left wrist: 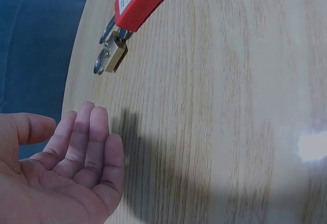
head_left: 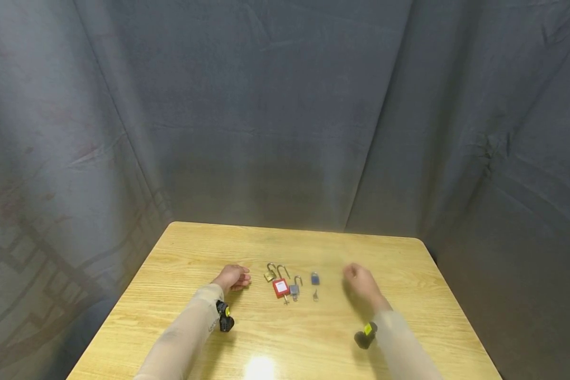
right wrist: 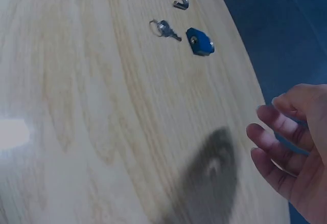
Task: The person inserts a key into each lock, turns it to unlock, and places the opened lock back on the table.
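Note:
My left hand (head_left: 234, 278) is held palm up over the left of the table, its fingers relaxed around nothing. Nearest to it lies a brass padlock (head_left: 269, 276) with its shackle raised, beside a red padlock (head_left: 281, 288) with a white label. A key sticks out of the red one. Right of these is a grey padlock (head_left: 294, 290), shackle up. A blue padlock (right wrist: 199, 42) and a loose key (right wrist: 166, 29) on a small ring lie close together. To their right, my right hand (head_left: 362, 285), blurred in the head view, has loosely bent fingers and holds nothing.
The padlocks lie in a group near the middle of a light wooden table (head_left: 209, 248). Grey curtains (head_left: 266, 132) hang behind the table and at both sides. Each wrist carries a small black camera (head_left: 225, 316). A bright reflection shows near the front edge.

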A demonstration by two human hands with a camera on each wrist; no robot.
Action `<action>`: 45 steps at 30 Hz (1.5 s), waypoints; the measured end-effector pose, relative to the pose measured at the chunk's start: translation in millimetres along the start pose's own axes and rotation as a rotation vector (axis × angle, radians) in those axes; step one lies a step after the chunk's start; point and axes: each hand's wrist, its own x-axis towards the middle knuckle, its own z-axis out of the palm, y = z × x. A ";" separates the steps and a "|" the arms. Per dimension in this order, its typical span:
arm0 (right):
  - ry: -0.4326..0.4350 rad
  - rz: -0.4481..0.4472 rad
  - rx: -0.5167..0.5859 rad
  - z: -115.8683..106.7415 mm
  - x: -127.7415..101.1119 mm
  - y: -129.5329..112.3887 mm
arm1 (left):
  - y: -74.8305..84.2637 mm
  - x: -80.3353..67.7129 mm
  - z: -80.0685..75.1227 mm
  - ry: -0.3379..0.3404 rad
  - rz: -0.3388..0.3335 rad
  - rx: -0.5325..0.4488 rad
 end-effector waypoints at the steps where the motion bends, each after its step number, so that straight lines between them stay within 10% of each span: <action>1: 0.002 0.008 -0.008 0.3 -0.9 1.3 | 0.3 0.1 1.5 0.002 -0.003 0.002; 9: -0.009 0.011 -0.057 0.8 -4.0 7.2 | 22.8 1.1 27.6 -0.043 0.080 0.056; 17: 0.002 -0.010 -0.078 0.6 -4.5 10.9 | 52.5 -16.5 92.9 -0.128 0.373 0.230; 22: 0.004 -0.010 -0.069 2.1 -3.8 12.6 | 47.5 -23.7 137.9 -0.085 0.585 0.520; 29: 0.018 -0.011 -0.039 7.5 -6.5 7.6 | 13.2 -26.1 178.4 0.061 0.885 1.241; 35: 0.003 0.009 -0.010 10.0 -5.6 6.0 | -4.6 -28.1 183.9 0.062 0.918 1.448; 45: 0.003 0.000 -0.008 9.0 -4.5 1.2 | -6.1 -26.7 180.2 0.063 0.914 1.472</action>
